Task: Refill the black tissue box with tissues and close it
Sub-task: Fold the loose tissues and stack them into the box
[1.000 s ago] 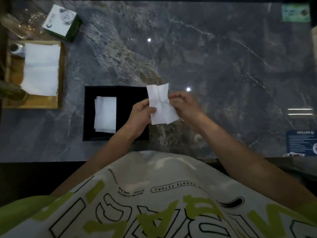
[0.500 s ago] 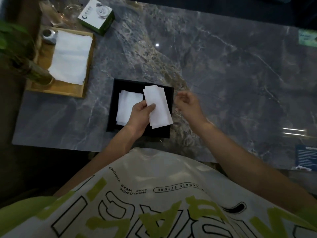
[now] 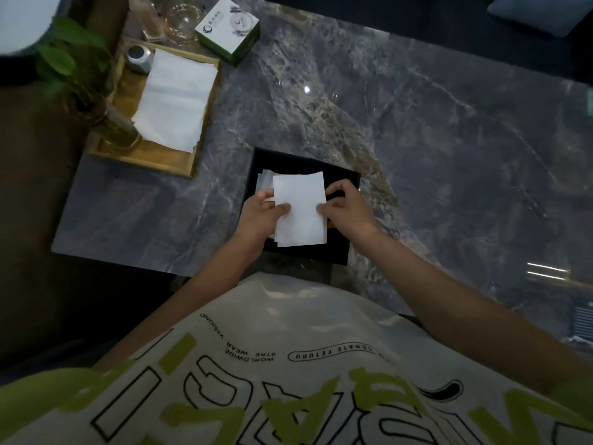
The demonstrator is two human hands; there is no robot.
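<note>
The black tissue box (image 3: 340,181) lies open on the marble table near its front edge. A folded white tissue (image 3: 300,208) is held flat over the box. My left hand (image 3: 260,213) pinches its left edge and my right hand (image 3: 345,207) grips its right edge. Beneath it, a few white tissues (image 3: 264,181) show inside the box at the left. No lid is in view.
A wooden tray (image 3: 167,162) at the back left holds a stack of white tissues (image 3: 176,97) and a small metal jar (image 3: 139,57). A potted plant (image 3: 73,69) leans over it. A white-green carton (image 3: 227,28) and glassware (image 3: 184,19) stand behind.
My left hand carried the folded tissue left over the box. My right hand let go of it, then took hold again. The camera view shifted, showing more of the table's left end.
</note>
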